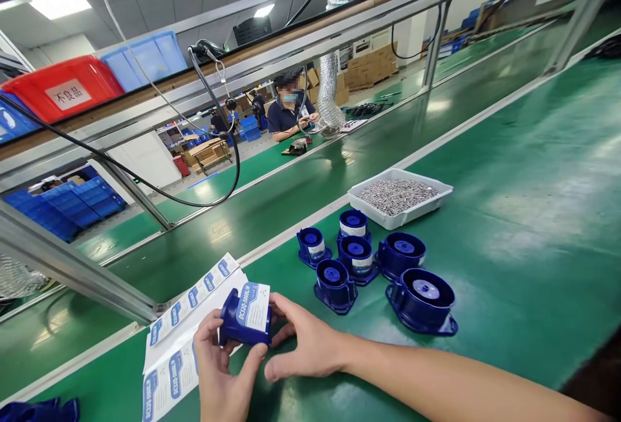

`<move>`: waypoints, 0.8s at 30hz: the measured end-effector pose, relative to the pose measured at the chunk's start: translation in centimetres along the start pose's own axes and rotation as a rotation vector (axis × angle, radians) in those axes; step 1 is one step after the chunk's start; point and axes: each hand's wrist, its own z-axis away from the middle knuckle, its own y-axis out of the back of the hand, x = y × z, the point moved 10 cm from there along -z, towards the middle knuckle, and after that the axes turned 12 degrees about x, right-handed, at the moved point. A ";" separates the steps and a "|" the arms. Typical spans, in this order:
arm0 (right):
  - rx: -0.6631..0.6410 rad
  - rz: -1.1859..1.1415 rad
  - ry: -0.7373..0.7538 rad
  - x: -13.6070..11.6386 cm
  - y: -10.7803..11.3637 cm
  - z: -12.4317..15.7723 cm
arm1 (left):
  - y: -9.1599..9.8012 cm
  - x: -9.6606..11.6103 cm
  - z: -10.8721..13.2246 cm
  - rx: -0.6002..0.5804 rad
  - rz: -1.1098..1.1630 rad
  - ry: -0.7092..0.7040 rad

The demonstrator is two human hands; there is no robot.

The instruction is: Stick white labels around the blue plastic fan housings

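Note:
A dark blue plastic housing (233, 326) is held up over the green bench, tilted, with a white and blue label (254, 305) on its side. My left hand (226, 364) grips it from the left and below, thumb at its lower edge. At its right end is my right hand (305, 338), fingertips touching it near the label's edge, thumb apart. Sheets of labels (182, 338) lie on the bench behind and left of my left hand. Several similar blue housings (421, 299) stand to the right, some with labels on their sides.
A white tray (400, 218) of small metal parts sits beyond the housings. More blue parts (41, 410) lie at the lower left. A metal frame (97, 279) and hanging black cable (237, 169) rise at the left. Across the line sits a person (290, 108) near a ducting hose (328, 92).

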 end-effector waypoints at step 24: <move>-0.037 0.244 0.143 -2.7 0.1 0.9 | -0.4 2.7 -0.7 -0.425 -0.235 0.022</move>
